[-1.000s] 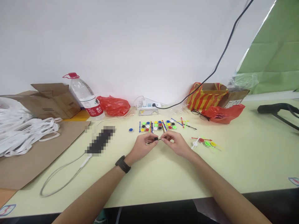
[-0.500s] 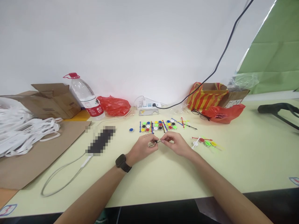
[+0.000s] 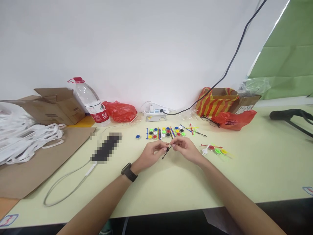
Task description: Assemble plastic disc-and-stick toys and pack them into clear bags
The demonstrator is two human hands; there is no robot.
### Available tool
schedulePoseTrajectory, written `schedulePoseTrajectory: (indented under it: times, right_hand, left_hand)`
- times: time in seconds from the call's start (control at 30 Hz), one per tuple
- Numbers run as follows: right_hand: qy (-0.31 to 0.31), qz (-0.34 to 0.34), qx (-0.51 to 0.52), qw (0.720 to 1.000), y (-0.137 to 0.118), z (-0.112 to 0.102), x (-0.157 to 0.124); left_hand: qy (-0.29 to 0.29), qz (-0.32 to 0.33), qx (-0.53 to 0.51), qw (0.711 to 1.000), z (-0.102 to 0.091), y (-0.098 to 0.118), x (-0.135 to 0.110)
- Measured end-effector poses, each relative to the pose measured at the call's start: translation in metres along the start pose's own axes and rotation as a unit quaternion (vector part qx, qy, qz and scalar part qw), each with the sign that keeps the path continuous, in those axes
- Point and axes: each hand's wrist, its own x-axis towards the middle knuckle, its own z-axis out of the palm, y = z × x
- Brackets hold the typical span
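- Makeshift workroom, this: a pale table (image 3: 171,186) pushed against a bare white wall.
- Upper right, a green backdrop (image 3: 286,62); a cable (image 3: 234,55) drops to a power strip (image 3: 155,115) at centre.
- Boxes (image 3: 56,104) at left, coloured caps (image 3: 166,132) and sticks (image 3: 193,130) laid out mid-frame.

Table (image 3: 171,182) bears discs (image 3: 166,132), sticks (image 3: 196,131), bottle (image 3: 91,102).

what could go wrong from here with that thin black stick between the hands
1. The black stick is pinched only by the fingertips of the left hand and right hand. Its free end hangs loose, so it may slip or bend.
2. The coloured discs lie loose just beyond the hands, and a forward nudge could scatter them.
3. The right wrist sits close to the disc-and-stick pieces and might brush them.
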Motion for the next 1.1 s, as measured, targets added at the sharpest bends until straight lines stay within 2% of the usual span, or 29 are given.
schedulePoseTrajectory:
  times: [0.1, 0.2, 0.3, 0.47, 0.53, 0.63, 0.7, 0.83, 1.1]
  right_hand:
    - [0.010, 0.010, 0.017, 1.000, 0.001, -0.002, 0.000]
    - [0.054, -0.008, -0.013, 0.998, 0.000, -0.003, 0.001]
    - [0.084, -0.033, -0.026, 0.996, -0.003, -0.004, 0.000]
    - [0.088, -0.030, 0.008, 0.996, -0.007, -0.004, -0.004]
    - [0.057, 0.010, -0.028, 0.998, -0.008, -0.004, -0.005]
    - [-0.021, 0.098, -0.097, 0.990, -0.006, -0.005, -0.007]
    - [-0.037, 0.112, -0.108, 0.987, -0.005, -0.004, -0.006]
    - [-0.002, 0.059, -0.082, 0.995, -0.004, -0.003, -0.005]
    - [0.052, 0.009, -0.062, 0.997, -0.006, -0.005, -0.002]
  left_hand:
    - [-0.019, -0.043, -0.078, 0.996, 0.000, -0.003, 0.001]
    - [-0.005, -0.069, -0.119, 0.991, 0.000, -0.006, 0.003]
    - [0.015, -0.080, -0.131, 0.988, 0.000, -0.007, 0.004]
    - [0.033, -0.087, -0.127, 0.988, 0.000, -0.006, 0.004]
    - [0.044, -0.084, -0.124, 0.988, -0.001, -0.006, 0.004]
    - [0.059, -0.077, -0.123, 0.988, -0.002, -0.008, 0.005]
    - [0.062, -0.075, -0.128, 0.987, -0.002, -0.009, 0.006]
    - [0.066, -0.074, -0.142, 0.985, -0.003, -0.012, 0.006]
    - [0.075, -0.107, -0.194, 0.972, -0.005, -0.014, 0.007]
